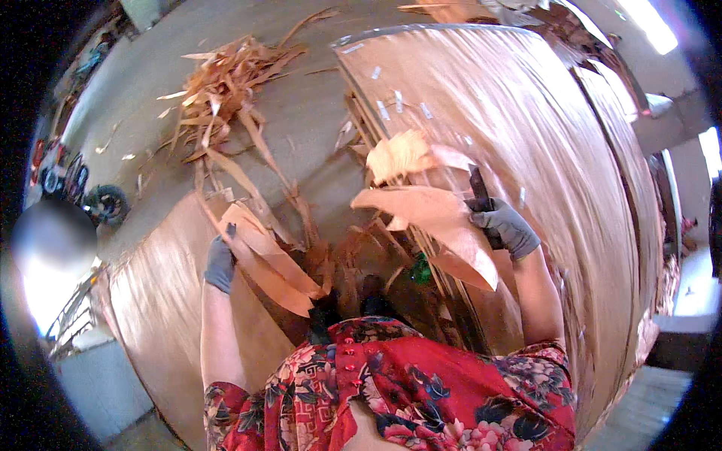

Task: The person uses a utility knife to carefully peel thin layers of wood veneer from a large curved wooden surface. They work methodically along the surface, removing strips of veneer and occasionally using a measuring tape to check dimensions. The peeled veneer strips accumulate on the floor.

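My left hand [219, 264], in a grey glove, is closed on the edge of some thin wood veneer strips [272, 264], which hang down toward my body. On the other side my right hand [513, 230], also gloved in grey, grips a dark, flat, knife-like tool [478, 185] that points up. A broad, curved veneer piece [430, 213] stretches leftward from the same hand. Beyond it, a paler ragged piece [398, 156] lies at the edge of the right-hand stack. The right fingertips are partly hidden.
A large veneer stack [481, 90] with small tape pieces fills the right side. Another veneer sheet stack [162, 263] lies at the left. Torn strips form a scrap pile [229, 86] on the floor, trailing toward me. A wheeled vehicle [105, 204] stands at the far left.
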Demonstrator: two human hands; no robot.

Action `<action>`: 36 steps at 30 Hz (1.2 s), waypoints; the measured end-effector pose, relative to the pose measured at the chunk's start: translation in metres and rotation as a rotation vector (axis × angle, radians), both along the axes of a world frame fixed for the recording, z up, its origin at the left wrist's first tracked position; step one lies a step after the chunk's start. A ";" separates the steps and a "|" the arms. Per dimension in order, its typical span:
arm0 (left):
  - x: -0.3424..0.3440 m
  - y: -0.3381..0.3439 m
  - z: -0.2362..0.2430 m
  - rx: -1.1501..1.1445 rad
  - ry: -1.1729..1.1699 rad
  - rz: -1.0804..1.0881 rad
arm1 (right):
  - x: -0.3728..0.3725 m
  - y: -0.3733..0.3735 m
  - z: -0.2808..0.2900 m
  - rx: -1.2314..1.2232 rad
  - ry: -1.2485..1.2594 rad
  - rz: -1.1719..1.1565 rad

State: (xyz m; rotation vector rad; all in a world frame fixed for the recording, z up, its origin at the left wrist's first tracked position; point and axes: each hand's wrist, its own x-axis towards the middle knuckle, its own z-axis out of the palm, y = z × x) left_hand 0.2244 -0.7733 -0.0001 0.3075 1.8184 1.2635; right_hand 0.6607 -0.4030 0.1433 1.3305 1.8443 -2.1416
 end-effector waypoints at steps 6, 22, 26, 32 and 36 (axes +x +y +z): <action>0.022 0.043 0.006 -0.558 0.522 -1.218 | 0.002 -0.066 0.043 -0.166 0.324 -0.556; 0.136 0.088 0.074 0.481 -0.903 -0.319 | -0.102 -0.221 0.013 0.435 0.127 0.058; 0.110 0.077 0.114 0.591 -0.894 -0.228 | -0.099 -0.214 -0.004 0.523 0.219 -0.099; 0.090 0.064 0.118 0.744 -0.883 -0.178 | -0.121 -0.214 0.002 0.112 0.550 -0.536; 0.089 0.064 0.105 0.621 -0.684 -0.155 | -0.153 -0.213 0.006 0.114 0.575 -0.355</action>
